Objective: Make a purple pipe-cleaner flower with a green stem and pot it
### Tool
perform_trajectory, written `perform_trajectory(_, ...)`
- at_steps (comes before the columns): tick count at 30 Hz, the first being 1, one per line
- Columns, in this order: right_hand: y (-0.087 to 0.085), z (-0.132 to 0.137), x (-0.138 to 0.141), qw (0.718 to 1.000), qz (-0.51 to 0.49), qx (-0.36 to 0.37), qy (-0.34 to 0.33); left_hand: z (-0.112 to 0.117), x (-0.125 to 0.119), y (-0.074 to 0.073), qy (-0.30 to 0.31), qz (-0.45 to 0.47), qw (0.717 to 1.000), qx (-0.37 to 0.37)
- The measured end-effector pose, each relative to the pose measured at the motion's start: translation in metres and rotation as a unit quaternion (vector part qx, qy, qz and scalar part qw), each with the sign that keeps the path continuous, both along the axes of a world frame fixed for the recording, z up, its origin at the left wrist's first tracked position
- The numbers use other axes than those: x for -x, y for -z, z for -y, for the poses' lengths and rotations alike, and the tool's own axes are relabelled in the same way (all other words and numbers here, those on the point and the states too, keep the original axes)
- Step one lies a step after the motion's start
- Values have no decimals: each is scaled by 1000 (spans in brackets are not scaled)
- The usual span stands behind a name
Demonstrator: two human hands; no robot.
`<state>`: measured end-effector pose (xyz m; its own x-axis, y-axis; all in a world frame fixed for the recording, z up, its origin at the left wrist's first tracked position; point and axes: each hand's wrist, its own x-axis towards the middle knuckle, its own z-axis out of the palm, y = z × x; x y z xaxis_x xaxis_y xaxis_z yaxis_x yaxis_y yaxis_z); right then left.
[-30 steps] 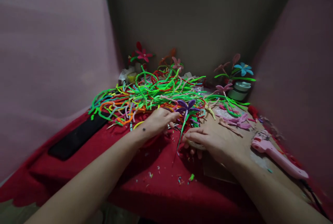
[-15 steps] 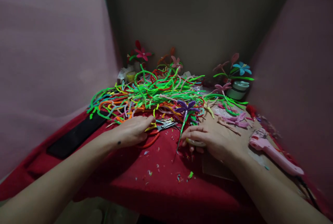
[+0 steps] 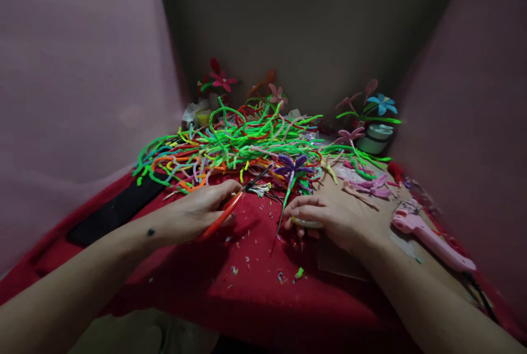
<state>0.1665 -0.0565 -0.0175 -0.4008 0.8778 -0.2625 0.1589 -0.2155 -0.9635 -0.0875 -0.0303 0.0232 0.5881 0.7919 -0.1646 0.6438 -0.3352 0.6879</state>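
Snag risk, tbh, for purple pipe-cleaner flower (image 3: 292,165) pinched with tape roll (image 3: 306,223) in right hand (image 3: 327,217), from nearby scissors (image 3: 236,201) gripped in left hand (image 3: 208,204).

Your left hand (image 3: 212,206) held the orange-handled metal scissors (image 3: 224,214); your right hand (image 3: 323,215) held the purple, fuzzy-petalled flower (image 3: 293,164) by its stem and the pale, ring-shaped roll (image 3: 307,223). Beyond both hands lay the multicoloured heap of fuzzy pipe cleaners (image 3: 247,140). Left of your left hand lay the black, flat, oblong object (image 3: 115,211). Right of your right hand, the pink plastic glue gun (image 3: 436,241) lay on the brown, flat cardboard (image 3: 381,219). Farther beyond that hand stood the pale green, round container (image 3: 374,140). Small multicoloured scraps (image 3: 299,273) lay nearer you on the red fabric cloth (image 3: 255,255).
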Motion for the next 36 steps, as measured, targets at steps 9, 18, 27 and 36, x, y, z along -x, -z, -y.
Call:
perform_trajectory(9, 1, 0, 0, 999, -28, 27, 23, 39, -25, 16, -24, 239, 856, 458)
perform_trajectory(18, 0, 1, 3, 998, -13, 37, 56, 50, -18, 46, -38, 218, 842, 492)
perform_trajectory(27, 1, 0, 0, 998, -11, 44, 43, 55, -27, 42, -49, 221, 839, 494)
perform_trajectory(36, 6, -1, -2, 999, -31, 31, 17, 57, -27, 36, -49, 181, 848, 495)
